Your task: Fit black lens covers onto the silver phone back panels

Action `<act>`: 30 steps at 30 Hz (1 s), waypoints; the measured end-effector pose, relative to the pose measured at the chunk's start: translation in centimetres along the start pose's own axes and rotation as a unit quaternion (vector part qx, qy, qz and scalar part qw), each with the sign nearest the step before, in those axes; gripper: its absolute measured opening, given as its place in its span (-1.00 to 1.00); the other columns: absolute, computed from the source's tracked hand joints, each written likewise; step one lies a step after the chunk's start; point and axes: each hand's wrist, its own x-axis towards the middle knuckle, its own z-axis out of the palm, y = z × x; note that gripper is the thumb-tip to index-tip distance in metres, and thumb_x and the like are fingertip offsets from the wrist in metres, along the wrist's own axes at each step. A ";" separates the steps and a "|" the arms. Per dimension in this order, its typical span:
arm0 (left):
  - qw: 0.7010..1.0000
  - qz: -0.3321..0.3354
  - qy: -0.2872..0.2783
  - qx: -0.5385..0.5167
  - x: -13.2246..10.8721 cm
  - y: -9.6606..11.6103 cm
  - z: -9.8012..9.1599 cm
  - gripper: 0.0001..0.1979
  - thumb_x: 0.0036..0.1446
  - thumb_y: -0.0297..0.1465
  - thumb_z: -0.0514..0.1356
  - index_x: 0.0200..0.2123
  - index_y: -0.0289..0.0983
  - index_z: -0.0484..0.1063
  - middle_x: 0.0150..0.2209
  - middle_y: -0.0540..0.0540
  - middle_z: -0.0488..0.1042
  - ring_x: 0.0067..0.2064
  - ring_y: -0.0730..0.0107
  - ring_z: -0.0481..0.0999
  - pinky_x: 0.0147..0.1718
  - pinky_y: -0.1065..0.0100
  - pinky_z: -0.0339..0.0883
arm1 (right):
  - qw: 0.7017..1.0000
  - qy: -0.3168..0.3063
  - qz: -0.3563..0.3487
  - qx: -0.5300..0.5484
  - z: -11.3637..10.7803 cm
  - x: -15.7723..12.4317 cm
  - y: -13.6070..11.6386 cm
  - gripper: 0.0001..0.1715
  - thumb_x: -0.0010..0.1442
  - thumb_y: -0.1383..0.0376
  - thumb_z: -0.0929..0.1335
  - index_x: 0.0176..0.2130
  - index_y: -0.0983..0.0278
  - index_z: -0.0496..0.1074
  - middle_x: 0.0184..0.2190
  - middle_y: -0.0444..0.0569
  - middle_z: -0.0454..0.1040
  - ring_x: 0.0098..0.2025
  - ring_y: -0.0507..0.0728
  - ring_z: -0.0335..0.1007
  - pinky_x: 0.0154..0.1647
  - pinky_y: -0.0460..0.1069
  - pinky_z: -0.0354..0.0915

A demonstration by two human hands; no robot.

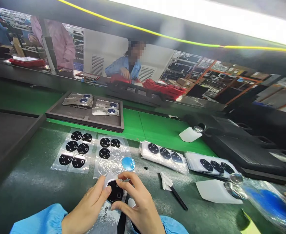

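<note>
My left hand [89, 208] and my right hand [138, 204] meet near the front edge over a silvery phone back cover [108, 216]. Both hold a round black camera-lens piece [115, 191] against the cover's top end, thumbs and fingertips on its rim. A black stick-like tool [121, 224] lies under my right hand. Just beyond my fingers lies a clear film sheet [112, 152] with three black lens pieces and a round blue protective film [128, 163] at its near right corner.
Another sheet of black lens pieces [75, 150] lies left, two stacks of such sheets [163, 156] [212, 165] right. A dark tray of back covers [89, 109] sits behind. A black swab [178, 197] lies right of my hands. A person works across the belt [127, 66].
</note>
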 end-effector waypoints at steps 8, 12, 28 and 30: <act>0.997 -0.031 -0.036 0.054 0.4 2.2 -0.1 -0.36 0.28 0.01 -0.01 0.30 -0.21 0.19 0.33 -0.12 0.21 0.36 0.02 0.12 0.28 0.10 0.07 | 1.000 0.010 -0.002 -0.002 0.1 0.2 -0.1 -0.38 -0.14 0.33 0.62 -0.12 0.24 0.36 -0.11 0.03 0.37 -0.11 0.19 0.42 -0.16 0.03 0.44; 0.995 -0.046 -0.046 0.076 0.5 2.5 -0.1 -0.35 0.31 -0.03 -0.05 0.32 -0.29 0.12 0.35 -0.19 0.16 0.36 0.04 0.11 0.31 0.09 -0.01 | 1.000 0.003 0.012 -0.006 0.1 0.2 -0.2 -0.37 -0.19 0.34 0.63 -0.17 0.23 0.36 -0.12 0.01 0.38 -0.12 0.18 0.41 -0.18 0.03 0.44; 0.996 0.054 -0.061 0.046 0.8 3.2 -0.4 -0.67 0.34 -0.11 -0.01 -0.11 -0.23 0.36 -0.18 -0.09 0.48 -0.13 0.16 0.43 -0.15 0.26 0.28 | 1.000 0.018 -0.009 -0.018 0.2 0.3 -0.2 -0.63 0.13 0.17 0.49 -0.16 0.23 0.34 -0.10 0.07 0.40 -0.09 0.20 0.41 -0.15 0.07 0.45; 0.996 0.053 -0.054 0.042 0.8 3.2 -0.4 -0.68 0.33 -0.11 0.01 -0.15 -0.22 0.36 -0.25 -0.06 0.47 -0.19 0.20 0.42 -0.21 0.29 0.27 | 1.000 0.014 -0.010 -0.008 0.2 0.4 0.0 -0.56 0.07 0.13 0.52 -0.15 0.24 0.34 -0.08 0.08 0.40 -0.06 0.21 0.41 -0.12 0.07 0.45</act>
